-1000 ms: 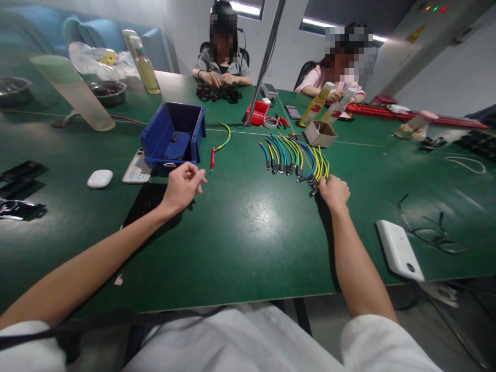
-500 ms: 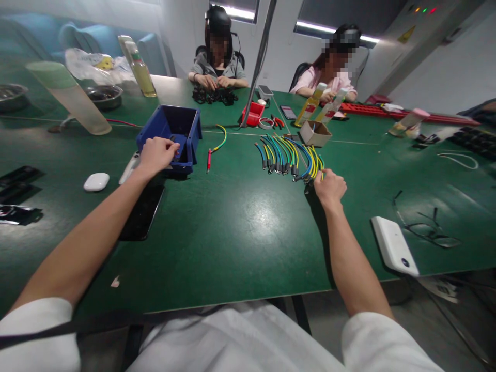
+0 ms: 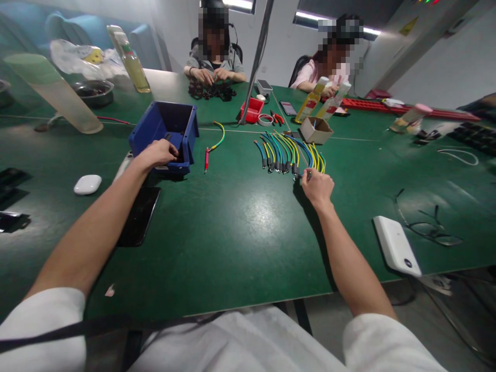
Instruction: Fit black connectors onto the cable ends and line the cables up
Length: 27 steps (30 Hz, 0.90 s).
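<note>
My left hand [image 3: 161,154] reaches over the front wall of the blue plastic bin [image 3: 144,129], fingers curled down inside it. What those fingers hold, if anything, is hidden. My right hand [image 3: 318,187] is closed at the near ends of a row of short wires [image 3: 289,150], pinching a wire there; the fingers cover its end. The wires are blue, green and yellow, with dark sleeves and ring terminals toward me. Right of the bin lies a single yellow-green wire [image 3: 221,135] joined to a red piece [image 3: 206,160].
A black phone [image 3: 139,217] and a white earbud case [image 3: 87,184] lie by my left forearm. On the right are a white device [image 3: 396,245] and eyeglasses [image 3: 434,232]. Behind the wires stand a small cardboard box [image 3: 315,130], bottles [image 3: 310,103] and a metal pole [image 3: 256,67]. Two people sit opposite.
My left hand has lowered deeper into the blue bin. My right hand has shifted left along the wire ends. The view has moved slightly.
</note>
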Tool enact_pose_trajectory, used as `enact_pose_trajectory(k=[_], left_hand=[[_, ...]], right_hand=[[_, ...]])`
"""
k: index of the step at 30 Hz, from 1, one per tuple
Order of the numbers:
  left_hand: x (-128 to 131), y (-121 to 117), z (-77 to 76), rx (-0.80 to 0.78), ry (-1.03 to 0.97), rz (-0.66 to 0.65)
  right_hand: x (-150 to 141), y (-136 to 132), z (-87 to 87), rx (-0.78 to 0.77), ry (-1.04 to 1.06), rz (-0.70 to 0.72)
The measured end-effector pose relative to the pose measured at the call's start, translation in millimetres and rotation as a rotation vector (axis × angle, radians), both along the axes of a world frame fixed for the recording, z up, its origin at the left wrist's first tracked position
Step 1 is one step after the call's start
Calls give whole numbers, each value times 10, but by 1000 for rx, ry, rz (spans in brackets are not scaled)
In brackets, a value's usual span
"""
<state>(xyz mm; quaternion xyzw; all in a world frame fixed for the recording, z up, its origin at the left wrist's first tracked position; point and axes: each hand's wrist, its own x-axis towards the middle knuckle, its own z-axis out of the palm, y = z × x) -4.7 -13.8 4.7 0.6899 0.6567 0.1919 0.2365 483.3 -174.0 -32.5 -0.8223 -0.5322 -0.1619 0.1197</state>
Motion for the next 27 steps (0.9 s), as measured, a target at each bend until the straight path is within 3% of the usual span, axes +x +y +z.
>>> enact_pose_trajectory(k=[3,10,21,27], left_hand=[[11,22,-28,-61,98,-20],[11,56,-82,-29,255,-65],[-42,89,-148,44,302,-100],[-42,97,-161,71,281,-101]], right_hand=[[-47,16,-25,-21,1,46],[-75,65,-90,-22,-2,116],[-167,60,-165,29,15,183],[-419,56,-177,65,113,261]])
